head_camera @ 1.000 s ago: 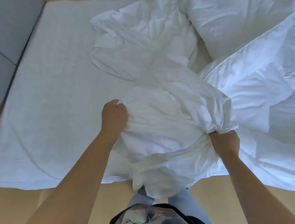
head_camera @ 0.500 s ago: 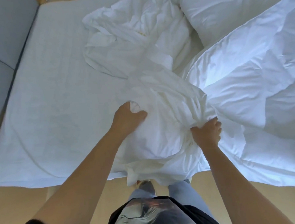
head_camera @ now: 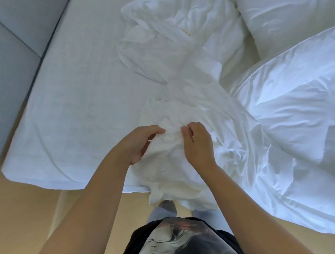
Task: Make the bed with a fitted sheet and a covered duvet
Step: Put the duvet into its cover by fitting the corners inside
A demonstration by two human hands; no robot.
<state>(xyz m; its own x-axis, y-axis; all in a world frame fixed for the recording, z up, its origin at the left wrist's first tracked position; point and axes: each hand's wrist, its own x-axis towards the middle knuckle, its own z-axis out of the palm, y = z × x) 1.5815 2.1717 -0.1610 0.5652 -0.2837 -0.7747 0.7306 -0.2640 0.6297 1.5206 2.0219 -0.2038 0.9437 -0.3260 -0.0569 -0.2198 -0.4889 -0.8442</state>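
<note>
I see the bunched white sheet [head_camera: 170, 161] heaped at the near edge of the mattress [head_camera: 75, 104], trailing toward the head end. My left hand [head_camera: 142, 145] and right hand [head_camera: 197, 144] both pinch one fold of it, close together. I judge the task early: nothing is spread or tucked, and the duvet [head_camera: 297, 121] lies crumpled at the right, overhanging the edge. A small yellowish tag [head_camera: 185, 32] shows on the cloth, its writing too small to read.

Around the bed: floor, wall panel, clothes

Tan wooden floor [head_camera: 22, 206] runs along the near side; a grey padded panel [head_camera: 8, 57] stands upper left; below, a dark printed shirt [head_camera: 179, 241] over pale jeans [head_camera: 159, 213].
</note>
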